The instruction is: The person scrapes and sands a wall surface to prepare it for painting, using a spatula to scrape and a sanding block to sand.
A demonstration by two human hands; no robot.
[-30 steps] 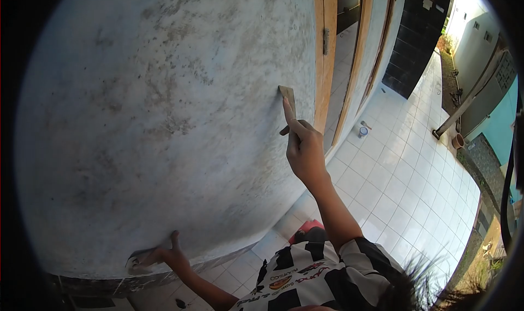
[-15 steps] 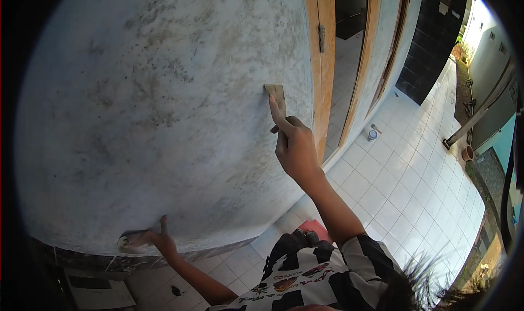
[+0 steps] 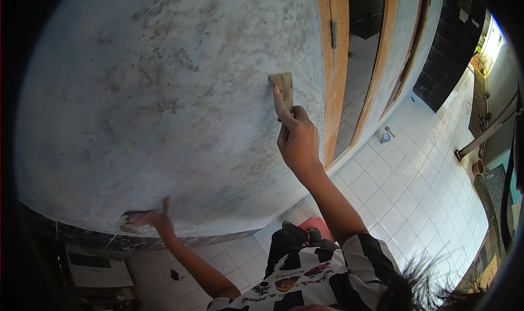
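"The right hand [image 3: 299, 139]: loose, or gripping?"

"Gripping. It is closed around the lower part of a scraper [image 3: 286, 87], the index finger stretched along the flat blade."

"And where does the scraper sit?"

"At the mottled, grey-stained wall [image 3: 218, 92], its broad end uppermost in the view, just left of the wooden door frame [image 3: 335, 81] with its metal hinge [image 3: 333, 33]."

"What about the left hand [image 3: 158, 222]?"

"Low on the same wall, near the dark band [image 3: 164, 243] along the foot. Its thumb stands apart and its fingers reach over a pale thing [image 3: 127, 222]. Whether they clamp it or only lie across it, one cannot tell."

"What shows below the arms?"

"The person's black-and-white checked shirt [image 3: 327, 273], and past it something red [image 3: 319, 227], partly hidden."

"And on the white tiled floor [image 3: 415, 158]?"

"A small tin [image 3: 386, 138], with what looks like a brush [image 3: 389, 131] right beside it, beyond the door frame."
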